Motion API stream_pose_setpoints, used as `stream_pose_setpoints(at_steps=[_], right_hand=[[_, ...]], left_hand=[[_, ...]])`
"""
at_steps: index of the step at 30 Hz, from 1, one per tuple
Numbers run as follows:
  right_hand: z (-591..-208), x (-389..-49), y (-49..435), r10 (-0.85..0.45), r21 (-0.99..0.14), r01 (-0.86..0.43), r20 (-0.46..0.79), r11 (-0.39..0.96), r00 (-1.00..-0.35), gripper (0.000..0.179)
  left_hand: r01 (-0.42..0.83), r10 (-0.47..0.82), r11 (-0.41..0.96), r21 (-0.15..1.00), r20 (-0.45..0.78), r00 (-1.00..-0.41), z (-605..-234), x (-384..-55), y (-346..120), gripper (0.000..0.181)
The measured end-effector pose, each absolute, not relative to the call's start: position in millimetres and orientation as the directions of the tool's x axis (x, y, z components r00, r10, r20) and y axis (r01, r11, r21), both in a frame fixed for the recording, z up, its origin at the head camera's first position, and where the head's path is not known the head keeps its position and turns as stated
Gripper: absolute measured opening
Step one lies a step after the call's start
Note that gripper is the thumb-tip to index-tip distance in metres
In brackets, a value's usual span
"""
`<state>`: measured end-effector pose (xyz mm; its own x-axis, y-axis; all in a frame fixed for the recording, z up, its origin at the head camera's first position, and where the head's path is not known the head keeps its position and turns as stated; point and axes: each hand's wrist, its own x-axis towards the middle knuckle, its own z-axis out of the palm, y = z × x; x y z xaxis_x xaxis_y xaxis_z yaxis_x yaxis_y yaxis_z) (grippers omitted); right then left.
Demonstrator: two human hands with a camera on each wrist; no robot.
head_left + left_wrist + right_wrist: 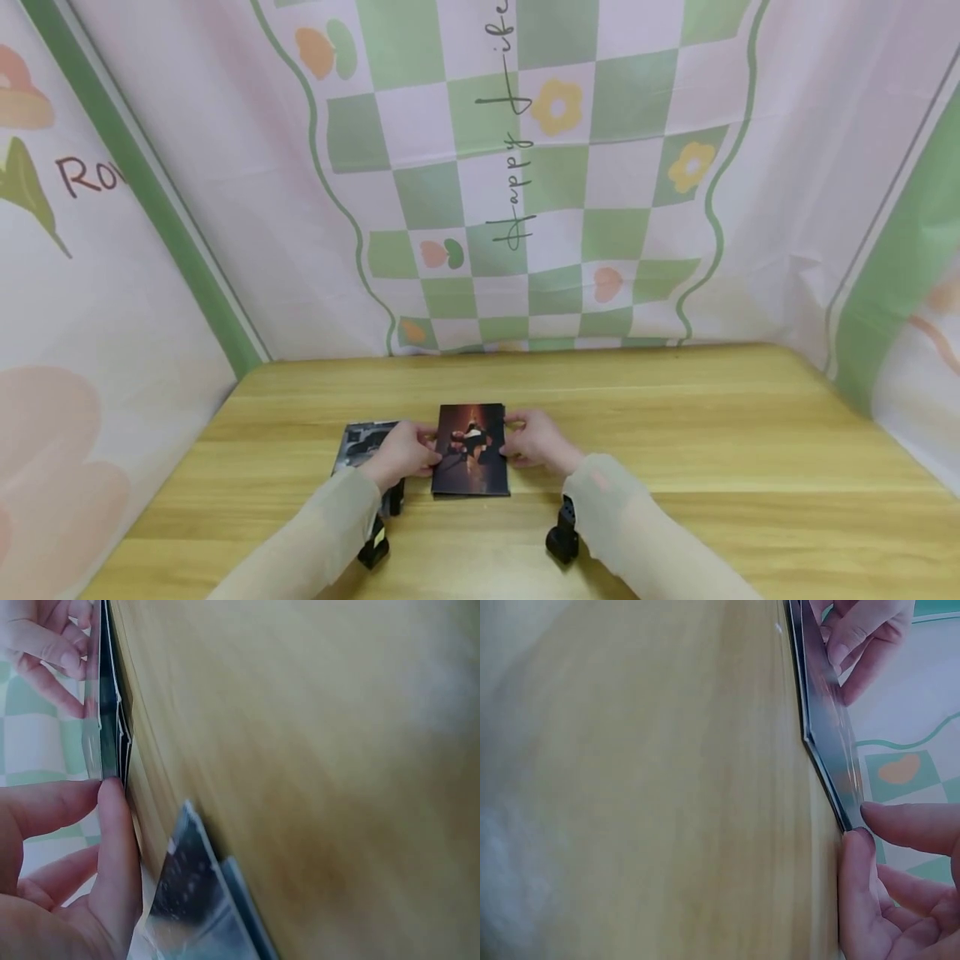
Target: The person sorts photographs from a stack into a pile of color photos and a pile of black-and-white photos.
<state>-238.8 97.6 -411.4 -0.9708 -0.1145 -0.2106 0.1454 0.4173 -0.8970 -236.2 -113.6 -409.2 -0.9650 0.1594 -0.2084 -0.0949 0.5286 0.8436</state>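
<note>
A small stack of dark glossy photo prints point(471, 475) is in the middle of the table, the top one showing figures against an orange glow. My left hand point(403, 454) pinches its left edge between thumb and finger. At the opposite edge, my right hand point(542, 440) pinches the stack the same way. The left wrist view shows several layers at the edge of the prints point(110, 742), not quite flush. In the right wrist view the prints point(829, 750) look slightly raised from the tabletop. More grey-toned photo prints point(362, 437) lie left of the stack, partly hidden under my left hand and forearm.
The wooden table point(712, 433) extends to both sides. Behind it hangs a green-and-white checked cloth point(555, 183), with printed fabric at the left and right. A black wrist camera point(562, 537) sits beneath my right sleeve, and another point(373, 546) beneath the left one.
</note>
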Motion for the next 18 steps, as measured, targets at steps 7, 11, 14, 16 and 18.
stream_pose_setpoints(at_steps=[7, 11, 14, 16, 18], right_hand=[[-410.6, -237.6, 99.2, -0.132, -0.912, 0.143, -0.207, 0.384, -0.969, 0.052], [-412.8, -236.7, 105.1, -0.163, -0.928, 0.134, -0.200, 0.347, -0.966, 0.053], [-410.0, -234.0, 112.1, -0.193, -0.943, 0.130, -0.195, 0.305, -0.962, 0.054], [-405.0, -230.9, 117.6, -0.206, -0.949, 0.122, -0.187, 0.292, -0.961, 0.055], [-398.1, -226.8, 125.0, -0.225, -0.951, 0.096, -0.166, 0.293, -0.960, 0.055]], left_hand=[[-0.116, 0.142, 0.503, 0.856, -0.215, -0.966, -406.6, -234.2, -115.1, 0.047], [-0.110, 0.155, 0.469, 0.876, -0.204, -0.967, -405.9, -232.4, -117.8, 0.044], [-0.090, 0.168, 0.460, 0.883, -0.186, -0.968, -404.2, -229.7, -118.4, 0.042], [-0.066, 0.177, 0.459, 0.886, -0.165, -0.970, -402.4, -226.2, -118.1, 0.041], [-0.035, 0.191, 0.446, 0.894, -0.134, -0.972, -400.6, -221.3, -117.9, 0.040]])
